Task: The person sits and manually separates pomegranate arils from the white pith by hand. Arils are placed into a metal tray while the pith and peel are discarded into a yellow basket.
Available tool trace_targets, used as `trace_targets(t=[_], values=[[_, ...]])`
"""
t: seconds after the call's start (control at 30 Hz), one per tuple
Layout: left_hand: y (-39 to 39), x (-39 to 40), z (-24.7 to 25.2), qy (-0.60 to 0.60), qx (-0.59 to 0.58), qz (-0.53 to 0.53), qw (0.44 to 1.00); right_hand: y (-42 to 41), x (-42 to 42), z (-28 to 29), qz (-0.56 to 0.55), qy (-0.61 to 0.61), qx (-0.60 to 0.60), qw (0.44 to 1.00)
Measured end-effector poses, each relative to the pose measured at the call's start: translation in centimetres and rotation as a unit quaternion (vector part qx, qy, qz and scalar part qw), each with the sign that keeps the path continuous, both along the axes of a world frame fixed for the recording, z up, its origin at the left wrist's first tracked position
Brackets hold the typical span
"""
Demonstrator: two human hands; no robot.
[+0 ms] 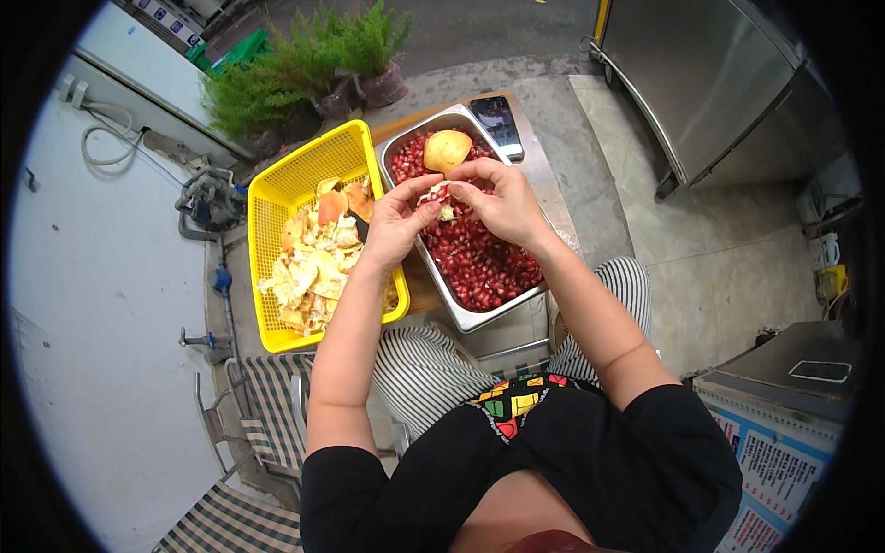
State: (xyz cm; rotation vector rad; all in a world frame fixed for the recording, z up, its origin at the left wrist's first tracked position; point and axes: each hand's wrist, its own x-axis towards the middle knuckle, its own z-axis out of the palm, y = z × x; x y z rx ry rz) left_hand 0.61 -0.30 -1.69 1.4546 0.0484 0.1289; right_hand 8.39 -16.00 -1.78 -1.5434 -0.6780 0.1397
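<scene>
Over a steel pan (pixel 471 319) of loose red pomegranate seeds (pixel 477 266), my left hand (pixel 401 220) and my right hand (pixel 503 206) meet around a small pomegranate piece (pixel 437 198) with seeds and pale membrane. Thumbs and fingers of both hands pinch it from either side. Just beyond my fingertips, a larger yellow pomegranate piece (pixel 447 150) lies on the seeds, skin side up. To the left stands a yellow plastic basket (pixel 261 290) holding pomegranate peels and membrane (pixel 314 273). A dark object, partly hidden, shows among the peels beside my left hand.
A smartphone (pixel 496 126) lies on the low table (pixel 550 186) beside the pan's far right corner. Potted green plants (pixel 297 76) stand beyond the basket. Striped folding chairs (pixel 276 401) are at the lower left, and a wheeled steel cabinet (pixel 705 83) is at the upper right.
</scene>
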Motion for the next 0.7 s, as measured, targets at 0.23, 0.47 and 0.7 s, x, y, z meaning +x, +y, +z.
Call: trace_targets(t=[0.23,0.47,0.7], values=[[0.5,0.1,-0.5,-0.016,-0.015,-0.02,1.0,-0.7,0.3,1.0,0.085,0.236,0.013,0.968],[0.1,0.2,-0.4,-0.052,-0.02,-0.014,0.998,-0.2,0.5,-0.8,0.046,0.089,0.007,0.995],[0.2,0.1,-0.2,-0.03,-0.02,0.007,0.999,-0.4,-0.3,0.0,0.003,-0.125,-0.031,0.992]])
